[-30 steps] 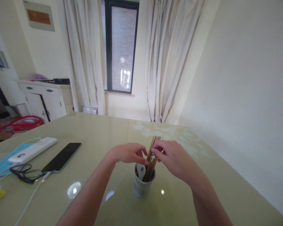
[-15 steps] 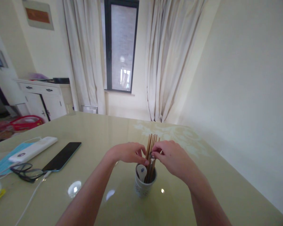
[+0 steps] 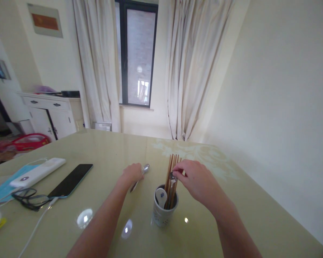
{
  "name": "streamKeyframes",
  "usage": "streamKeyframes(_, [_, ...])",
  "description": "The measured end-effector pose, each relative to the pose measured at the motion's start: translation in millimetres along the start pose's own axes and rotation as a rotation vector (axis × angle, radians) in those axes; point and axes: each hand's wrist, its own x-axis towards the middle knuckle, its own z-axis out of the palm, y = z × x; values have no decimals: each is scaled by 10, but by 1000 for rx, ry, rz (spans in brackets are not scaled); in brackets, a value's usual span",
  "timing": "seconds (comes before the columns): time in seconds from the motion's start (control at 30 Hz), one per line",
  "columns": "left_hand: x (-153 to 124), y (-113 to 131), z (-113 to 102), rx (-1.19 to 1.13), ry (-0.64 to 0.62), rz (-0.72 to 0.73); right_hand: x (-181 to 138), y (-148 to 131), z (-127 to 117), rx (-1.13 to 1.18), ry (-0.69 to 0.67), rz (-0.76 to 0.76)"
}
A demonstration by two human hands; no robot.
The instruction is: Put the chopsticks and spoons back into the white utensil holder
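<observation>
My left hand (image 3: 133, 174) is closed around the middle of a metal spoon (image 3: 146, 168), left of the cup and at or just above the tabletop. The spoon's bowl points away to the right. My right hand (image 3: 190, 176) pinches the top of another metal utensil (image 3: 172, 175), which looks like a spoon and stands in the patterned ceramic cup (image 3: 162, 216). Several wooden chopsticks (image 3: 169, 168) rise from the same cup. A white ceramic spoon (image 3: 161, 196) with a blue mark leans at its near left side.
On the left of the glossy table (image 3: 110, 150) lie a black phone (image 3: 71, 180), eyeglasses (image 3: 31, 198), a white power strip (image 3: 39, 172), a blue mask (image 3: 5, 186) and a white cable (image 3: 37, 225). A wall (image 3: 280, 107) borders the right side.
My left hand has moved left, from beside the chopsticks to the table, where the metal spoon now shows in it. My right hand stays at the utensil in the cup.
</observation>
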Motion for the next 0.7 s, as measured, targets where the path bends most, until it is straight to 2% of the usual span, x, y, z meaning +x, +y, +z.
streamKeyframes(0.13, [46, -27, 21, -59, -4, 55, -2, 8, -43, 38, 59, 5])
streamKeyframes(0.2, [54, -27, -65, -104, 12, 95, 8, 17, -63, 75, 126, 6])
streamKeyframes(0.3, [-26, 50, -310, -219, 78, 189, 24, 19, -84, 172, 274, -17])
streamKeyframes(0.4, [-277, 239, -611, -626, 138, 474, 13, -6, -105, 346, 423, -14])
streamKeyframes(0.5, [-618, 469, -839, -949, 116, 705, -28, -41, -135, 547, 504, 4])
streamKeyframes(0.6, [-861, 629, -936, -1046, 95, 757, -71, -59, -163, 655, 551, -7])
streamKeyframes(0.7, [-937, 693, -947, -1065, 146, 746, -89, -64, -178, 675, 607, 6])
